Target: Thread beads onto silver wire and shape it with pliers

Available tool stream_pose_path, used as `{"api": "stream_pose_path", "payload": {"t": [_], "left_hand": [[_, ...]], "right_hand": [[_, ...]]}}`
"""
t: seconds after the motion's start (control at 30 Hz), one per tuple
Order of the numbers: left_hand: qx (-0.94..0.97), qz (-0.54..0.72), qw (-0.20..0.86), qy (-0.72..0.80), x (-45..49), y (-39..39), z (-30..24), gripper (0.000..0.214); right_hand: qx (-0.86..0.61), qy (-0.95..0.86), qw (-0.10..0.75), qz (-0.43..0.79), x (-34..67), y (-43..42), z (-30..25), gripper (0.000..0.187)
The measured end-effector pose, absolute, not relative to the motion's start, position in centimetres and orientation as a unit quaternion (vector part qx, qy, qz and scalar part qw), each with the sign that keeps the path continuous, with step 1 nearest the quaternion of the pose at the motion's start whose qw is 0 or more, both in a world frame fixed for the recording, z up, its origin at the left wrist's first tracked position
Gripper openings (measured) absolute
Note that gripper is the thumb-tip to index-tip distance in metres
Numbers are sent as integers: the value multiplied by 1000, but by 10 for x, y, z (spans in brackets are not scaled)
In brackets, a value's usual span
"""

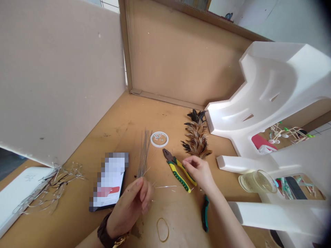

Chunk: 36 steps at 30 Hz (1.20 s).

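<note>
My left hand [132,201], with a dark watch strap at its wrist, is closed at the near end of a bundle of thin straight wires [143,155]. A fine wire end shows by its fingertips, but I cannot tell whether it is held. My right hand [199,171] makes a pinch above the yellow and green handles of the pliers [178,169]; whatever is between its fingers is too small to see. A thin shiny wire [167,186] lies between the hands. Brown and black feathers [197,136] lie just beyond my right hand.
A white ring [159,132] surrounds small beads. Left are a phone [113,177] and tangled wires [55,186] over a white box [15,193]. A rubber band [168,237] and a teal-handled tool [205,215] lie nearby. Right, a glass cup [257,181] and white foam piece [224,115].
</note>
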<state>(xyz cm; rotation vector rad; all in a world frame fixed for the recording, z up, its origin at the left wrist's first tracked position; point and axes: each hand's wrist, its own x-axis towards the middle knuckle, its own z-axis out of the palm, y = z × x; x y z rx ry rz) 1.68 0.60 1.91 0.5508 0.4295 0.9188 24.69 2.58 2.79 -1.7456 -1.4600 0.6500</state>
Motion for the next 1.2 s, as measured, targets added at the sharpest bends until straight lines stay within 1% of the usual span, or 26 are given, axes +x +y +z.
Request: {"api": "stream_pose_path", "payload": {"t": [0.03, 0.07, 0.2, 0.33, 0.5, 0.63, 0.8, 0.9, 1.0, 1.1, 1.2], "left_hand": [[234, 429, 851, 192, 16, 7, 19, 37], [211, 424, 862, 181, 16, 7, 20, 38], [169, 418, 880, 149, 17, 9, 19, 39], [159, 418, 885, 130, 17, 10, 18, 39], [151, 420, 887, 124, 17, 11, 16, 39], [147, 428, 884, 116, 18, 13, 16, 39], [135, 431, 883, 127, 19, 15, 15, 38], [130, 430, 884, 133, 18, 15, 15, 38], [135, 430, 881, 141, 17, 16, 15, 38], [144, 430, 877, 160, 14, 17, 16, 37], [141, 428, 875, 177, 11, 20, 17, 37]], "right_hand": [[-669, -623, 340, 221, 242, 41, 26, 14], [-658, -644, 327, 214, 238, 56, 23, 12], [-655, -670, 299, 179, 224, 110, 11, 14], [-648, -701, 253, 159, 216, 145, 5, 17], [-646, -731, 174, 132, 207, 166, 4, 23], [-654, -739, 122, 105, 200, 175, 1, 20], [-668, -733, 87, 96, 192, 185, -3, 17], [-676, -723, 86, 110, 189, 188, -5, 15], [-680, -712, 110, 135, 188, 189, -4, 14], [-681, -692, 164, 174, 192, 184, 6, 15], [-671, -664, 227, 239, 206, 163, 25, 20]]}}
